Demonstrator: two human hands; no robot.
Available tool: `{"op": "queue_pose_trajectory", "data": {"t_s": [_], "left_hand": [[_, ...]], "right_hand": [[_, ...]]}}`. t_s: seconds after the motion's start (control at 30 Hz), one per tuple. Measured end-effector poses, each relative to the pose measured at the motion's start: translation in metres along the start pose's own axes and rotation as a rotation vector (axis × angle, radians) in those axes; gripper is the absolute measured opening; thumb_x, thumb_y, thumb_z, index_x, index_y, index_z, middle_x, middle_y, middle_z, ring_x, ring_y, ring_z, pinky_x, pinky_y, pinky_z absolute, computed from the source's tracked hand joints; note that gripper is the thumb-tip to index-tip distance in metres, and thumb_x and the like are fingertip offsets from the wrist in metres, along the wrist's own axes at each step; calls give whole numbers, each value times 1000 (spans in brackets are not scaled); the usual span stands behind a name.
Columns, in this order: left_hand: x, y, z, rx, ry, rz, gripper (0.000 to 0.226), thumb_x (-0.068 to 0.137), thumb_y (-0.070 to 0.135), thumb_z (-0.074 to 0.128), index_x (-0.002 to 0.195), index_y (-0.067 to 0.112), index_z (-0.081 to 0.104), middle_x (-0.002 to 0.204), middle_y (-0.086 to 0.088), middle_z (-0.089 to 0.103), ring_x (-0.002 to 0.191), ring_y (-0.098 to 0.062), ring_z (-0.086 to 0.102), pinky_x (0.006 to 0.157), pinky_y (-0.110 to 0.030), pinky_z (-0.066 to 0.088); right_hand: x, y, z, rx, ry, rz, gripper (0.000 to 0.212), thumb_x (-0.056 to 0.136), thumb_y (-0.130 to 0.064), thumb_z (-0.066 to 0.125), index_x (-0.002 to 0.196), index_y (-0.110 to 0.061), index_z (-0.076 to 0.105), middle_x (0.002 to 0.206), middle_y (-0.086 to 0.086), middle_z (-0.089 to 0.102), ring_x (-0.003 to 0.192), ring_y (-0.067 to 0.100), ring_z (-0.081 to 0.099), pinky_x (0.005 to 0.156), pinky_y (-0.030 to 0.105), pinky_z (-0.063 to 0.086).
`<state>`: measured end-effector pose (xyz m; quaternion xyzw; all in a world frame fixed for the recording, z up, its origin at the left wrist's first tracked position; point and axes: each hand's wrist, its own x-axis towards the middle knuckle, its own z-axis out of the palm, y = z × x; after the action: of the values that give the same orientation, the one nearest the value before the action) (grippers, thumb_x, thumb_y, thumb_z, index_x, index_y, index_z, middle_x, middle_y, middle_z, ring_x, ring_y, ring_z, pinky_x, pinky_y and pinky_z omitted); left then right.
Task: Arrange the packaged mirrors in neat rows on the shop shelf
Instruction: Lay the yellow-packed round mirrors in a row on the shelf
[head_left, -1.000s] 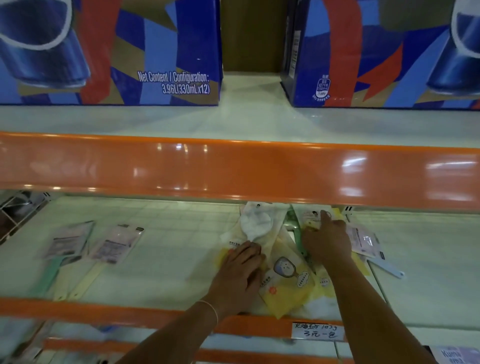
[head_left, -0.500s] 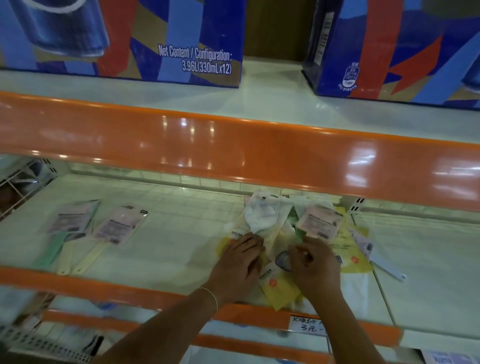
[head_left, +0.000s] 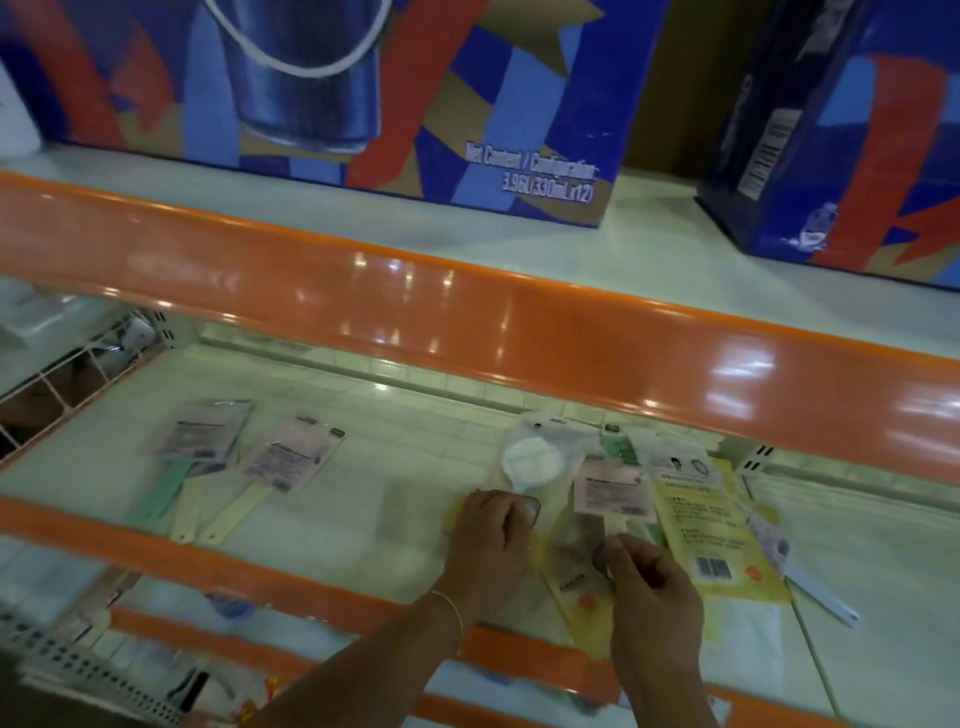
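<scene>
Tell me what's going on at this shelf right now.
A person is sorting packaged hand mirrors on the lower shop shelf. The left hand rests on a jumbled pile of packets, while the right hand pinches one packet at its lower end. Two pink-carded packets already lie side by side further left. Big blue drink cartons stand on the shelf above.

On the lower shelf (head_left: 363, 509), two packaged mirrors (head_left: 249, 457) lie at nine o'clock of the overlapping pile (head_left: 623, 499); both hands rest on the pile's six o'clock edge; boxes (head_left: 363, 104) stand on the upper shelf (head_left: 649, 244), twelve o'clock
</scene>
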<state>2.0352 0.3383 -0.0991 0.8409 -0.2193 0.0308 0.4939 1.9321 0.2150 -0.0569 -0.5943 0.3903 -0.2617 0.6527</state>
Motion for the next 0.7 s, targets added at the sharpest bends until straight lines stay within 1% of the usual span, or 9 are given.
{"op": "queue_pose_trajectory", "data": {"t_s": [0.1, 0.17, 0.23, 0.3, 0.4, 0.47, 0.53, 0.63, 0.7], "left_hand": [[5, -5, -15, 46, -166, 17, 31, 92, 28, 46, 102, 10, 69, 107, -6, 67, 102, -19, 53, 94, -31, 42], [9, -2, -30, -2, -264, 9, 27, 94, 22, 49, 106, 8, 69, 111, -8, 66, 105, -21, 57, 94, -29, 44], [14, -3, -44, -72, -303, -68, 26, 94, 22, 51, 113, 12, 67, 115, -5, 65, 105, -17, 59, 91, -24, 46], [19, -9, -57, -126, -276, -181, 26, 94, 25, 50, 114, 16, 65, 114, -2, 66, 102, -14, 61, 85, -22, 46], [26, -22, -78, -212, -239, -320, 26, 95, 28, 47, 113, 18, 63, 110, -3, 67, 97, -15, 63, 82, -26, 49], [29, -28, -96, -265, -218, -380, 25, 95, 32, 47, 107, 17, 63, 102, -4, 69, 84, -15, 65, 75, -27, 51], [32, -33, -114, -338, -206, -465, 30, 96, 37, 44, 101, 12, 62, 88, -6, 68, 65, -14, 62, 59, -24, 49], [34, -47, -141, -403, -167, -594, 23, 95, 30, 46, 89, 13, 61, 69, -8, 60, 49, -15, 52, 46, -24, 41], [34, -59, -158, -384, -145, -619, 19, 90, 23, 48, 74, 18, 56, 62, -4, 52, 50, -16, 48, 49, -26, 38]], "right_hand": [[-13, 0, 21, 51, 130, -47, 3, 85, -12, 70, 85, -9, 69, 83, 10, 70, 70, 21, 61, 66, 30, 49], [-21, 0, 33, 34, 185, -92, 4, 85, -11, 69, 89, -10, 68, 80, 7, 67, 70, 17, 60, 71, 28, 47], [-26, 0, 47, -5, 177, -132, 6, 85, -10, 69, 90, -13, 70, 81, 10, 68, 70, 20, 62, 73, 31, 50], [-31, 3, 60, -85, 126, -143, 7, 85, -11, 69, 90, -17, 71, 84, 12, 71, 78, 24, 66, 79, 36, 53], [-44, 7, 81, -126, 25, -119, 11, 83, -10, 71, 93, -13, 73, 87, 12, 73, 86, 27, 68, 81, 34, 51], [-56, 9, 96, -156, -62, -121, 11, 82, -7, 72, 92, -12, 74, 83, 11, 74, 85, 26, 70, 77, 33, 50], [-68, 13, 111, -200, -143, -118, 12, 81, -7, 73, 90, -14, 75, 81, 5, 75, 79, 21, 71, 77, 34, 54], [-82, 20, 132, -262, -248, -139, 13, 81, -9, 73, 93, -14, 74, 80, -1, 75, 67, 12, 71, 65, 22, 58], [-90, 21, 146, -292, -324, -150, 14, 82, -10, 73, 95, -16, 72, 80, 3, 74, 63, 9, 69, 56, 14, 55]]}}
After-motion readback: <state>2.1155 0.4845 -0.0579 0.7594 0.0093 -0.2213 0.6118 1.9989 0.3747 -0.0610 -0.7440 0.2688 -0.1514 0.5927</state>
